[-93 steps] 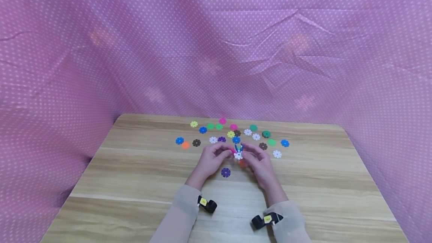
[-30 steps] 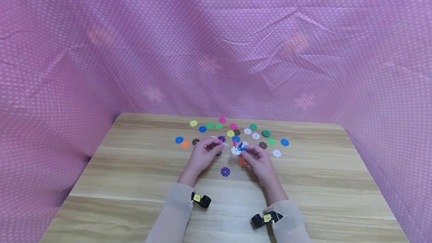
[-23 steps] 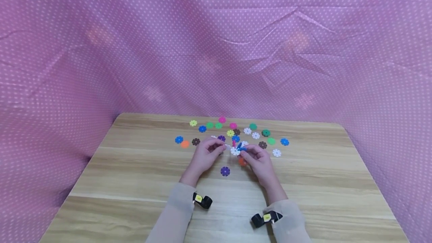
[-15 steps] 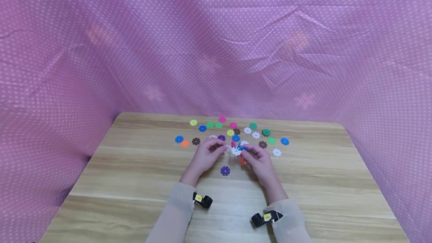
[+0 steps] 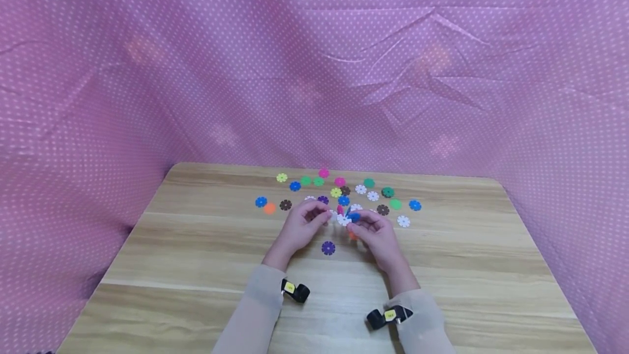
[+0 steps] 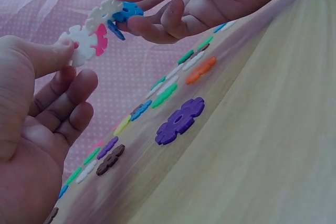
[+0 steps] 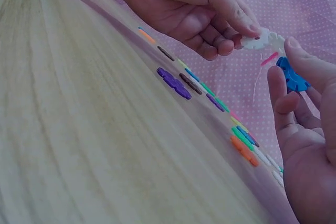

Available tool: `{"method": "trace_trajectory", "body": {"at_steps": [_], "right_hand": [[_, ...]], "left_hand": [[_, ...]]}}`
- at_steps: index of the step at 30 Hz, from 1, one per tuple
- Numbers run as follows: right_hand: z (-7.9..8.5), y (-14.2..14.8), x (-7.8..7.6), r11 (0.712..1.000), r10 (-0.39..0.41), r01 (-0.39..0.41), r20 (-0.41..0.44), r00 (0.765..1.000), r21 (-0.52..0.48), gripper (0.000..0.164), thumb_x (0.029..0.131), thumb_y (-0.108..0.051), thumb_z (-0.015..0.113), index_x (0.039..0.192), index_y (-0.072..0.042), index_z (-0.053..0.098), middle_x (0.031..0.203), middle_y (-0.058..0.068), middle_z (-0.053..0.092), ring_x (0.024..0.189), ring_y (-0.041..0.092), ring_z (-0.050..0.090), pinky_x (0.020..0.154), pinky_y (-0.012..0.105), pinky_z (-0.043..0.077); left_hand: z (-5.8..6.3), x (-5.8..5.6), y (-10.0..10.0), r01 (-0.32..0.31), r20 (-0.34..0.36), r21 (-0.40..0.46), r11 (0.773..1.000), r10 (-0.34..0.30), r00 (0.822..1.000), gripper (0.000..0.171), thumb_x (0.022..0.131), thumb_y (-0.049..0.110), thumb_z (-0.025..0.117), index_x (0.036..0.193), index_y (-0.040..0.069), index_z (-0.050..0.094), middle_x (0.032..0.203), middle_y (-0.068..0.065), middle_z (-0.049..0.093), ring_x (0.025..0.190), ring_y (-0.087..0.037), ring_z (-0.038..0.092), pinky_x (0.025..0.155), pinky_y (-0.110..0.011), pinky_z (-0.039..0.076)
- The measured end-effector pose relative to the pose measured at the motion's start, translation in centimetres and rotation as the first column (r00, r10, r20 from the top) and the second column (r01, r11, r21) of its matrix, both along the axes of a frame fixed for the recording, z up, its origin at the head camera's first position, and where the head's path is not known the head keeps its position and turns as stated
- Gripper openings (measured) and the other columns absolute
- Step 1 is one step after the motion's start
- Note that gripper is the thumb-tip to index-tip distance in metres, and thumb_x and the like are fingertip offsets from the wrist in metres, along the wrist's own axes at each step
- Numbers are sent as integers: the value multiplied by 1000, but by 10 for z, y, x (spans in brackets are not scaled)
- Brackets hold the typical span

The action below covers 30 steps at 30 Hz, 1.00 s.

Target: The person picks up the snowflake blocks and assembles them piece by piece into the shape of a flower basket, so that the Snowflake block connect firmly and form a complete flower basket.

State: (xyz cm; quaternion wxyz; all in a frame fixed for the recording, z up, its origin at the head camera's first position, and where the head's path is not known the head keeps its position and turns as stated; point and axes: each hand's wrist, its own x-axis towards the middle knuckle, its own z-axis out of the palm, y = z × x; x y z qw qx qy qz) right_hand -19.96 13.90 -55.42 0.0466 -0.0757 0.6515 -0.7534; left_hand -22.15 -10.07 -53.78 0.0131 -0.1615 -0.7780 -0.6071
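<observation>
My left hand [image 5: 297, 228] pinches a white notched plastic disc [image 6: 82, 45] between thumb and index finger; its other fingers are loosely bent. Opposite, my right hand [image 5: 378, 239] holds a small cluster of joined discs by its blue disc [image 7: 292, 74]. Another white disc [image 6: 102, 15] and a pink disc [image 6: 100, 39] belong to that cluster. The left hand's disc has its edge right at the pink and white ones. Both hands are raised over the table, and the fingers partly cover the pieces.
Loose notched discs in several colours lie across the far half of the wooden table [image 5: 196, 245]. A purple disc [image 5: 328, 248] lies nearest, between the forearms. An orange disc [image 5: 270, 208] is at the left, a blue disc [image 5: 415, 205] at the right. Pink dotted cloth [image 5: 314, 70] hangs around the table.
Three seconds ago my left fingers were at the cluster's pink piece. One second ago they held a white disc apart from the cluster; now that disc is up against it. The cluster has tilted slightly.
</observation>
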Motion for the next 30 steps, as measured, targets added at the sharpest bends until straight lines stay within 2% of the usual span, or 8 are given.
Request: {"method": "trace_trajectory", "body": {"at_steps": [7,13,18,23,26,30], "right_hand": [[-1,1,0,998,37,-39,-50,998,-40,40,94,3,80,130,12,66,115,4,78,99,16,74,90,31,64],[1,0,2,995,50,-54,-51,997,-82,40,93,5,80,128,14,65,117,5,77,101,16,75,91,32,64],[2,-1,3,994,19,-19,2,1000,-107,29,94,3,80,121,5,71,115,4,76,99,16,75,90,31,64],[1,-1,2,993,3,-2,4,1000,-115,19,98,1,76,116,-4,74,113,2,77,98,14,73,88,29,63],[0,0,2,992,2,-2,3,1000,-128,17,100,0,74,114,-8,75,113,1,76,100,14,72,91,29,62],[0,0,2,990,2,0,13,1000,-144,16,100,0,72,110,-13,76,110,0,76,101,13,71,94,30,61]], "left_hand": [[0,1,0,40,30,77,996,-43,999,10,105,12,73,114,12,77,108,-5,71,93,-24,72,81,-29,60],[1,2,3,58,-3,84,995,-58,998,9,106,6,70,113,9,74,107,-6,70,94,-25,73,85,-33,62],[1,3,6,78,-35,56,995,-76,996,11,108,3,65,115,7,71,105,-5,73,96,-26,75,91,-36,64],[0,3,7,99,-59,11,995,-98,993,9,111,7,61,116,10,67,101,-6,76,92,-30,77,87,-35,64],[1,3,8,100,-57,26,995,-98,994,8,112,8,60,117,10,65,102,-7,76,91,-33,77,86,-37,64],[1,3,8,77,-45,96,992,-73,996,9,111,7,61,119,7,65,107,-7,76,93,-31,76,90,-36,64]]}}
